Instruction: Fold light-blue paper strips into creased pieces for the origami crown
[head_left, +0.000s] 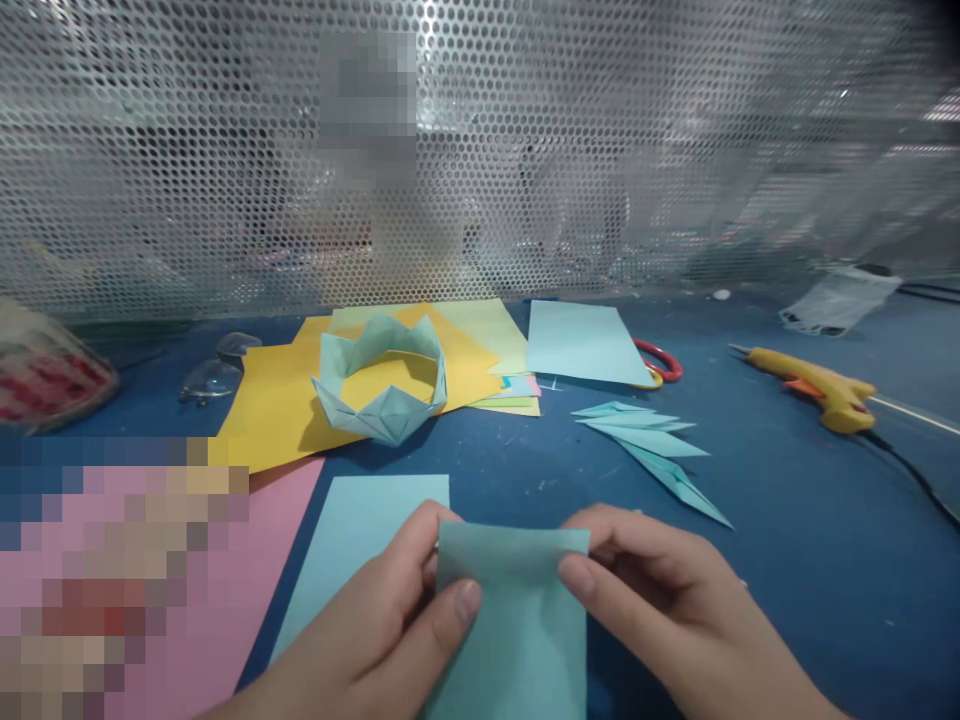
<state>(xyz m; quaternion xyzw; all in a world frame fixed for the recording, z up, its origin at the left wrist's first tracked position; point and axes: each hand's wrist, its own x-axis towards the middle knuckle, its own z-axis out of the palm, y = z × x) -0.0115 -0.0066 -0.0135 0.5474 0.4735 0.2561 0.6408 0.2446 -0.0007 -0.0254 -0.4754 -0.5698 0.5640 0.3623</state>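
Between my two hands is a light blue sheet of paper (517,630), raised above the table. My left hand (397,600) pinches its upper left edge, thumb on the front and fingers behind. At the upper right corner my right hand (652,590) grips it the same way. Another light blue sheet (360,540) lies flat beneath my left hand. Beyond my hands stands a folded light blue paper crown (390,405), a pointed ring. Several slim folded blue paper pieces (652,445) lie fanned out to the right.
Yellow sheets (277,400) lie under the crown, with a pink sheet (262,560) at left. A blue sheet (581,340) partly covers red-handled scissors (660,358). A yellow glue gun (817,385) with a cord lies right. Glasses (214,380) sit left. A perforated metal screen (480,150) closes the back.
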